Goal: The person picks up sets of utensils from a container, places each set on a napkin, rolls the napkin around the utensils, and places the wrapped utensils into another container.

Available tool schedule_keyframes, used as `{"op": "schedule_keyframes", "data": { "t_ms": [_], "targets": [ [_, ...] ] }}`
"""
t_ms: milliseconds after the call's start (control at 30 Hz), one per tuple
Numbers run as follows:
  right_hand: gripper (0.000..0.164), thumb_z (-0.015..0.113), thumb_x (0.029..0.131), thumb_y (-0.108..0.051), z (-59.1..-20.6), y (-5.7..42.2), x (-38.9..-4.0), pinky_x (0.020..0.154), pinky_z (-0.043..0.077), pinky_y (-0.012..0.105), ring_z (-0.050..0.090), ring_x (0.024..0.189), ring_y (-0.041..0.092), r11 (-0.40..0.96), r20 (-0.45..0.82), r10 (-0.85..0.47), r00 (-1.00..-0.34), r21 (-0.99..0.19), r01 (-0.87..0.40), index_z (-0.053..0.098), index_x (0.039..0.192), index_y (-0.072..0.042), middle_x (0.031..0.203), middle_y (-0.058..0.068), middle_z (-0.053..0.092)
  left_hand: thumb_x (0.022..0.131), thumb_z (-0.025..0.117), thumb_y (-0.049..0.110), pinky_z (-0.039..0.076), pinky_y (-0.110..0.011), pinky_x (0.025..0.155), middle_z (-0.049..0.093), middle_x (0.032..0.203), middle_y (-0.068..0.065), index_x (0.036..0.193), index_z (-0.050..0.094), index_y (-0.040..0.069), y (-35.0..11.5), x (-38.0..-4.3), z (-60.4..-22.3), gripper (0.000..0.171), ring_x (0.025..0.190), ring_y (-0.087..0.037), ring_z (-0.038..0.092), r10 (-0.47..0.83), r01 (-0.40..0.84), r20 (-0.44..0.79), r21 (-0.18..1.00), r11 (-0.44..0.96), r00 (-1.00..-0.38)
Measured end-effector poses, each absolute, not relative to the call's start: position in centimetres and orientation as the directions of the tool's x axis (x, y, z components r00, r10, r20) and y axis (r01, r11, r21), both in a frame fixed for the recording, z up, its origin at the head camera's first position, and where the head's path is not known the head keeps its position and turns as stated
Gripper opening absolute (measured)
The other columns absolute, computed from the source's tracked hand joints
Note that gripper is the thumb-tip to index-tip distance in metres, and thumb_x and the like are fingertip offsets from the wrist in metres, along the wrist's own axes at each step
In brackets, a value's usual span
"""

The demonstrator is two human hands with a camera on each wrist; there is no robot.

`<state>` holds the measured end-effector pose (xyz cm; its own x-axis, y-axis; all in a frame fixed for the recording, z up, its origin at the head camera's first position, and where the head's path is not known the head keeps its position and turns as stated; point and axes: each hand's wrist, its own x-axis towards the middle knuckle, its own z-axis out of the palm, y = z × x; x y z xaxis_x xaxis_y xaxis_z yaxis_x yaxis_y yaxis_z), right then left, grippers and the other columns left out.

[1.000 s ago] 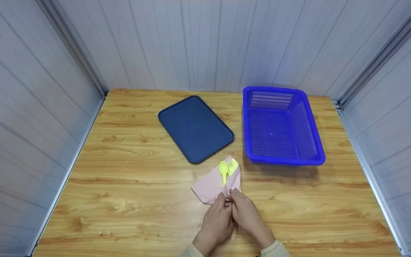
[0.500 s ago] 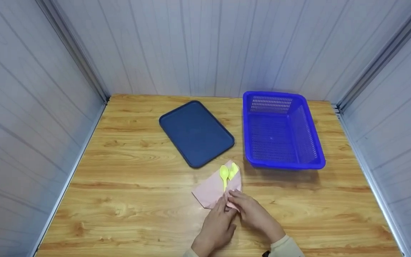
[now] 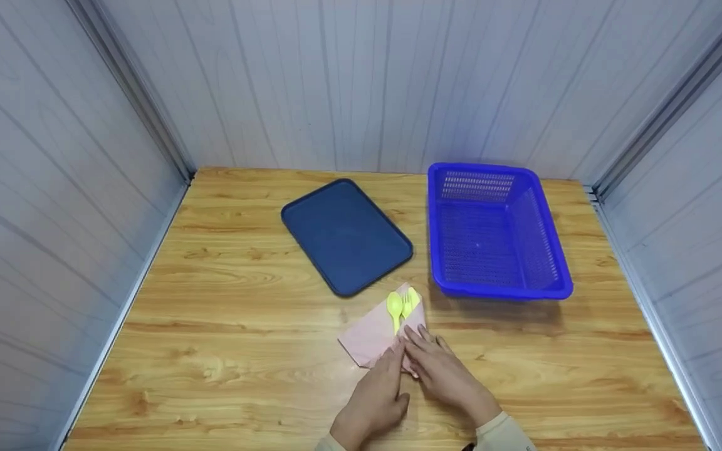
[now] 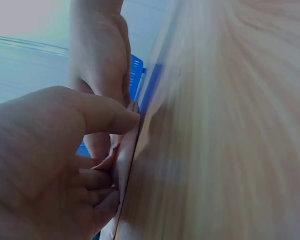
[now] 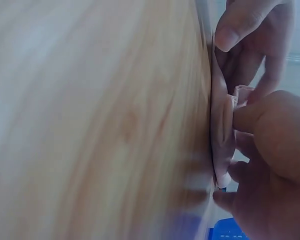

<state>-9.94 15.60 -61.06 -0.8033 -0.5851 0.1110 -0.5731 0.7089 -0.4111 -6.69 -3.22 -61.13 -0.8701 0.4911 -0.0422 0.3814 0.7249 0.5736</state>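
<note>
A pink napkin (image 3: 361, 341) lies on the table, its right side folded over some yellow cutlery. The heads of a yellow spoon (image 3: 395, 304) and a yellow fork (image 3: 407, 305) stick out at the top, with another yellow piece (image 3: 415, 295) beside the fork. Their lower ends are hidden. My left hand (image 3: 373, 394) presses its extended index finger on the lower middle of the napkin; the left wrist view shows its thumb at the napkin's edge. My right hand (image 3: 449, 376) rests nearly straight fingers on the folded right flap, touching the left fingertips.
A dark blue tray (image 3: 346, 238) lies at an angle behind the napkin. To its right stands a blue plastic basket (image 3: 486, 244) with perforated sides. Pale panel walls (image 3: 361, 81) enclose the wooden table (image 3: 223, 351) at the back and both sides.
My right hand's fingers have moved from gathering the napkin's edge to lying flatter on the folded flap. The left index finger has straightened onto the fold. The head view has tilted slightly.
</note>
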Motion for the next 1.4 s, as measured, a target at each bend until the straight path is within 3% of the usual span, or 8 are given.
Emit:
{"op": "schedule_keyframes", "data": {
  "t_ms": [233,333,467,567,733,1000,1167,1400],
  "targets": [
    [0.052,0.047,0.102,-0.029,-61.0,15.7,-10.1,0.110,0.019,0.061,0.020,0.143,0.038,0.767,0.009,-0.548,-0.836,-0.393,-0.507,0.038,0.150,-0.013,0.157,0.013,0.026,0.089,0.064,0.019,0.026,-0.040,0.112,0.033,0.152,-0.018,0.154,0.016,-0.001,-4.0,-7.5,-60.6,0.083,0.140,-0.027,0.030,0.509,0.327,-0.057,0.706,0.629,-0.859],
    [0.048,0.047,0.102,-0.020,-60.8,15.8,-10.2,0.108,0.021,0.061,0.022,0.142,0.038,0.764,0.016,-0.554,-0.832,-0.387,-0.516,0.040,0.149,-0.013,0.156,0.014,0.028,0.091,0.060,0.015,0.024,-0.041,0.113,0.029,0.155,-0.017,0.152,0.020,-0.004,-4.3,-7.9,-60.5,0.075,0.141,-0.026,0.028,0.507,0.301,-0.026,0.779,0.551,-0.861],
    [0.057,0.051,0.092,-0.003,-60.7,16.0,-10.3,0.108,0.023,0.060,0.025,0.141,0.038,0.762,0.015,-0.562,-0.827,-0.380,-0.525,0.042,0.148,-0.014,0.155,0.013,0.030,0.091,0.057,0.010,0.023,-0.038,0.113,0.029,0.155,-0.016,0.150,0.023,-0.006,-4.6,-8.1,-60.6,0.070,0.141,-0.023,0.027,0.489,0.256,-0.009,0.843,0.472,-0.872],
    [0.061,0.051,0.090,0.000,-60.5,16.3,-10.5,0.109,0.023,0.059,0.023,0.142,0.036,0.761,0.000,-0.566,-0.825,-0.385,-0.522,0.042,0.148,-0.015,0.156,0.011,0.029,0.091,0.056,0.008,0.024,-0.038,0.113,0.030,0.154,-0.016,0.149,0.025,-0.007,-4.6,-8.4,-60.7,0.068,0.141,-0.023,0.028,0.478,0.238,-0.001,0.865,0.441,-0.879],
    [0.049,0.048,0.101,-0.018,-60.5,16.5,-10.8,0.108,0.021,0.062,0.020,0.143,0.038,0.759,0.019,-0.576,-0.817,-0.357,-0.544,0.040,0.150,-0.017,0.157,0.010,0.027,0.092,0.054,0.004,0.024,-0.040,0.112,0.033,0.151,-0.021,0.147,0.029,-0.010,-4.6,-8.9,-60.8,0.062,0.140,-0.027,0.030,0.450,0.222,0.006,0.876,0.428,-0.893],
    [0.053,0.047,0.102,-0.028,-60.8,16.2,-11.1,0.109,0.015,0.064,0.017,0.144,0.036,0.749,0.018,-0.627,-0.779,-0.263,-0.609,0.035,0.152,-0.016,0.158,0.009,0.024,0.093,0.055,0.003,0.027,-0.043,0.111,0.042,0.146,-0.021,0.144,0.037,-0.008,-4.2,-9.0,-61.1,0.055,0.137,-0.031,0.036,0.397,0.228,0.028,0.855,0.466,-0.917],
    [0.053,0.044,0.103,-0.029,-61.0,16.1,-11.2,0.109,0.014,0.063,0.018,0.144,0.034,0.760,-0.010,-0.623,-0.783,-0.248,-0.601,0.033,0.152,-0.015,0.158,0.007,0.024,0.094,0.057,0.008,0.028,-0.043,0.111,0.034,0.150,-0.022,0.143,0.040,-0.008,-3.6,-8.4,-61.4,0.054,0.139,-0.031,0.032,0.339,0.261,0.074,0.795,0.547,-0.938],
    [0.053,0.038,0.104,-0.034,-61.0,15.8,-11.3,0.109,0.014,0.065,0.015,0.145,0.032,0.779,-0.046,-0.606,-0.794,-0.240,-0.580,0.031,0.153,-0.015,0.159,0.005,0.021,0.092,0.061,0.018,0.031,-0.049,0.109,0.032,0.151,-0.025,0.140,0.045,-0.009,-1.7,-6.8,-60.2,0.057,0.139,-0.043,0.027,0.354,0.439,0.263,0.453,0.776,-0.898]
  ]
}}
